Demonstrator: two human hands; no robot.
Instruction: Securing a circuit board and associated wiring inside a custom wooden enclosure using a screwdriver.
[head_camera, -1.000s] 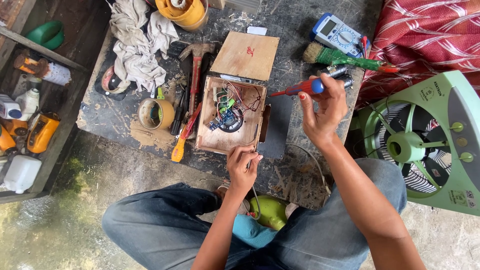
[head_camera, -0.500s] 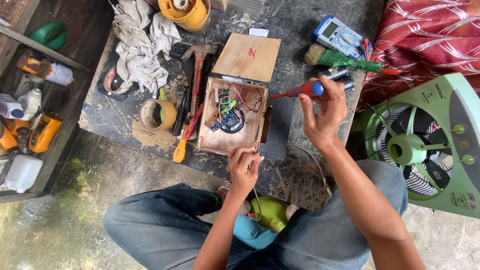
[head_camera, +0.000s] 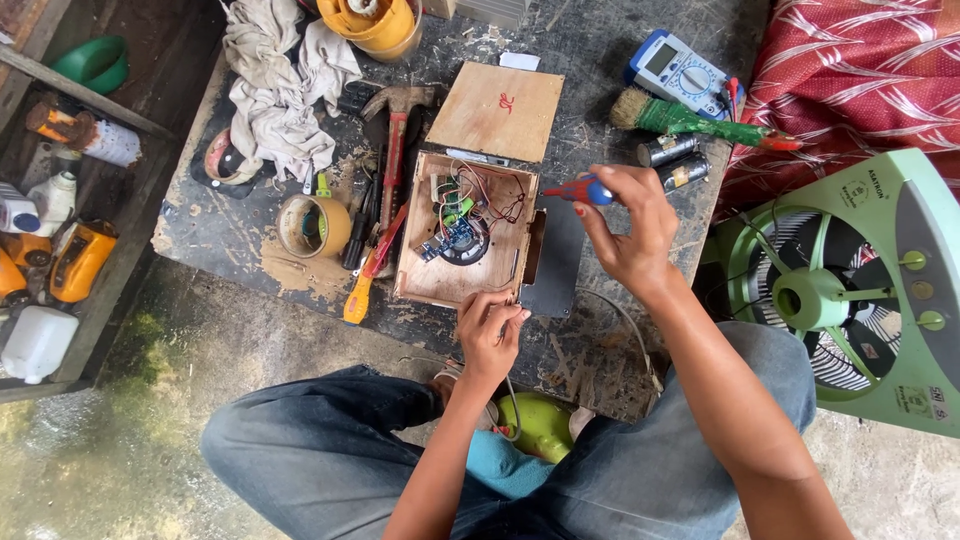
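Note:
An open wooden box (head_camera: 466, 285) with wires and a small circuit board (head_camera: 455, 236) inside sits on a dark worktop (head_camera: 585, 60). Its lid (head_camera: 499, 110) lies just behind it. My right hand (head_camera: 625, 230) grips a red and blue screwdriver (head_camera: 578, 190) to the right of the box, its tip pointing left over the box's right edge. My left hand (head_camera: 490, 335) pinches something small, perhaps a wire, at the box's near edge. A thin cable (head_camera: 512, 405) runs down from that hand towards my lap.
A hammer (head_camera: 398, 125), an orange-handled tool (head_camera: 365, 285), a tape roll (head_camera: 313, 226) and rags (head_camera: 275, 90) lie left of the box. A multimeter (head_camera: 680, 72), a green brush (head_camera: 690, 120) and two batteries (head_camera: 672, 160) lie behind my right hand. A green fan (head_camera: 860, 290) stands at right.
My right hand has brought the screwdriver slightly left, closer to the box. My left hand stays at the near edge.

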